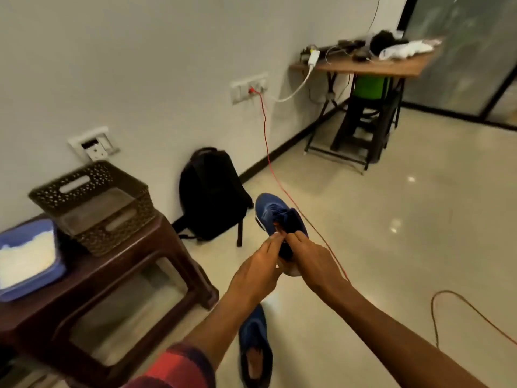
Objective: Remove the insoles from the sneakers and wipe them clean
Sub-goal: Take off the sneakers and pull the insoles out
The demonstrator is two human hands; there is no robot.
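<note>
One blue sneaker [269, 212] held aloft; left hand [256, 271] and right hand [314, 264] fingers [297, 238] curled round its heel opening.

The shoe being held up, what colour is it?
The held sneaker is blue, shown best in the head view.

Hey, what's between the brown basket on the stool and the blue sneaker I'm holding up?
A black backpack stands on the floor against the wall, between the basket and the sneaker, as the head view shows.
</note>
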